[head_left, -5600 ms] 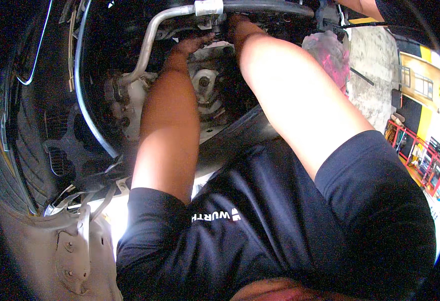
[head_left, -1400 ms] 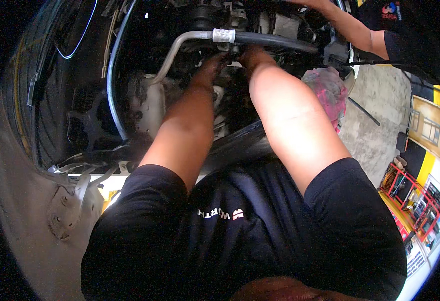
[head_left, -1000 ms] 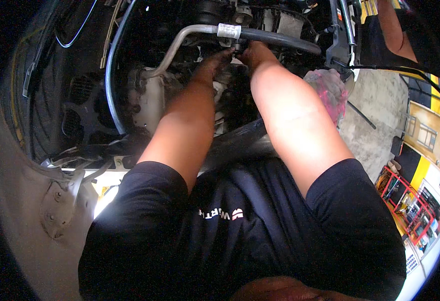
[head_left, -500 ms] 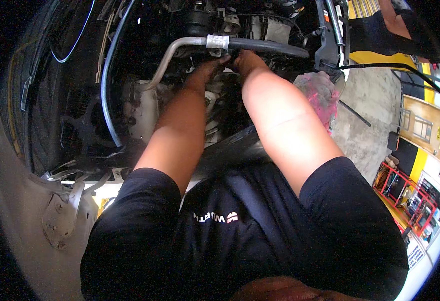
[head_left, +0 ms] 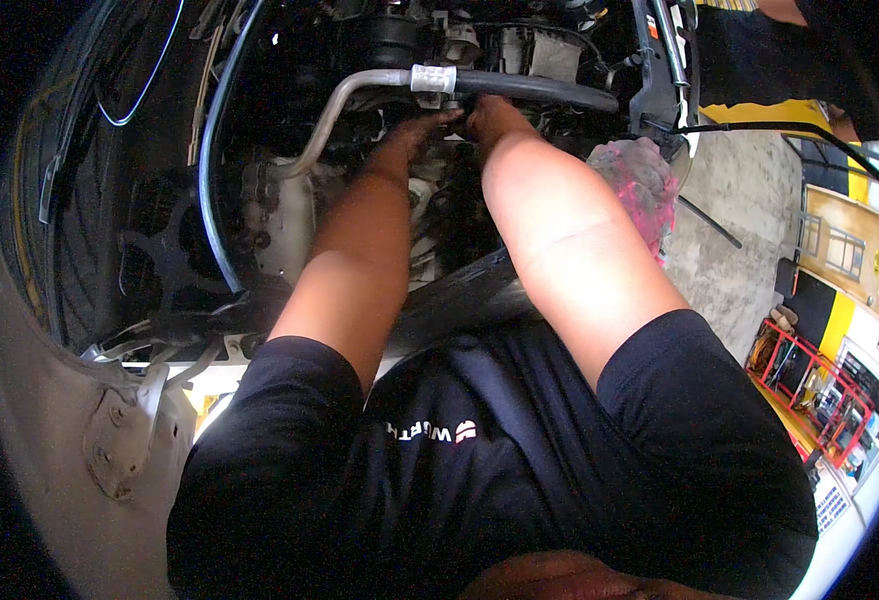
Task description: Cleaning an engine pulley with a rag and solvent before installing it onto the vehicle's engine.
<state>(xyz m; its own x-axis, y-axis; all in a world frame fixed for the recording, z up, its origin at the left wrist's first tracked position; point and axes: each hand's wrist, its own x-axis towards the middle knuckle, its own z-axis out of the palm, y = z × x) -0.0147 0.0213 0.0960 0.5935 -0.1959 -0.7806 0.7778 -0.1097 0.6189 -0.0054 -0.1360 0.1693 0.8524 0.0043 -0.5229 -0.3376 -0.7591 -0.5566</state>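
Both my arms reach forward into a car's engine bay. My left hand [head_left: 417, 135] lies in shadow just below a bent metal pipe [head_left: 331, 120], its fingers drawn together and pointing right. Close beside it, my right hand [head_left: 494, 116] curls in under the black rubber hose [head_left: 539, 90], which joins the pipe at a silver crimped collar [head_left: 433, 78]. The fingertips of both hands meet at a dark spot beneath the collar. What they grip there is too dark and small to make out.
A grey and pink rag [head_left: 634, 185] lies right of my right forearm. A thin black rod [head_left: 759, 130] extends to the right. Another person [head_left: 789, 65] stands at the upper right. A red metal cart [head_left: 809, 385] stands farther off on the right.
My hands stay at the same spot under the hose, with only slight shifts of the fingers. At the upper right, the other person's arm has moved.
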